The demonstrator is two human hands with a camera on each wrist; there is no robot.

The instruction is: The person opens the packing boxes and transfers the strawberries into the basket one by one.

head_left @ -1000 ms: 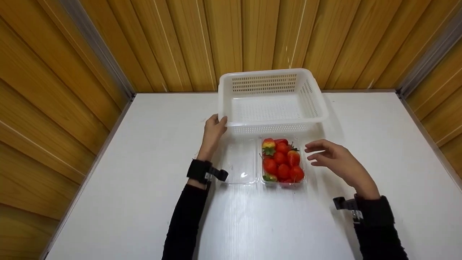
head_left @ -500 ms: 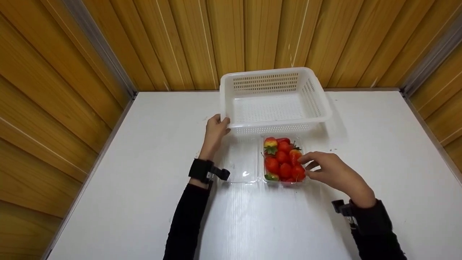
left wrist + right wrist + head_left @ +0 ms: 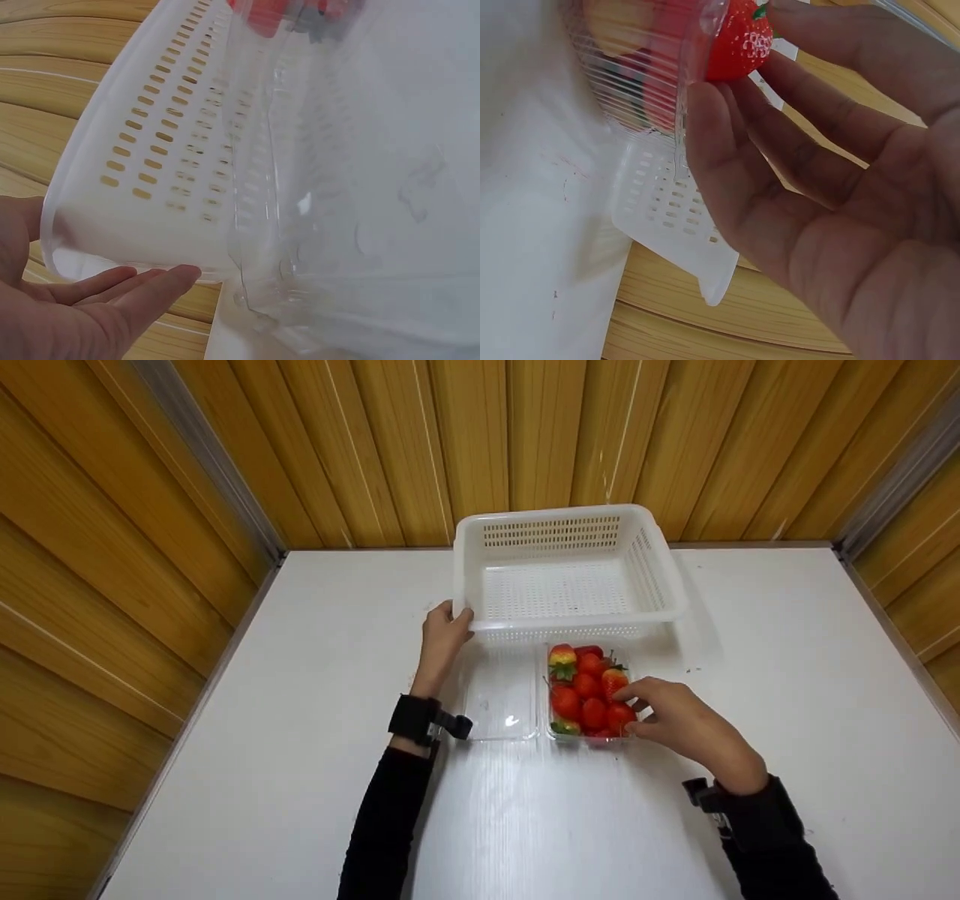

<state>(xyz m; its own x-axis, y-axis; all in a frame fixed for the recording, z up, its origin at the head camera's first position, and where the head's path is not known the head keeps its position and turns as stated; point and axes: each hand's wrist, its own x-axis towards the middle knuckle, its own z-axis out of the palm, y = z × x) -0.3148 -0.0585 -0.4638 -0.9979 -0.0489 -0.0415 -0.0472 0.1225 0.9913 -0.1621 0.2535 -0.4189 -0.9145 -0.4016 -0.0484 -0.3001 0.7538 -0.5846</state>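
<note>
A clear plastic punnet (image 3: 588, 735) of red strawberries (image 3: 585, 690) stands on the white table, its open lid (image 3: 499, 697) lying flat to the left. My right hand (image 3: 628, 709) reaches into the punnet's near right corner, where thumb and fingers pinch one strawberry (image 3: 735, 37) at the rim. Just behind stands a white slotted basket (image 3: 562, 626). My left hand (image 3: 450, 619) rests against the basket's near left corner; in the left wrist view the left hand (image 3: 97, 292) has straight fingers under that corner of the basket (image 3: 150, 150).
The white table (image 3: 300, 697) is walled by wooden panels at the back and both sides. The basket holds nothing. Bare tabletop lies left of my left arm, right of the punnet and along the near edge.
My right hand came down from above the punnet's right side into it and closed on a strawberry. The left hand stayed at the basket's corner; the basket shifted slightly.
</note>
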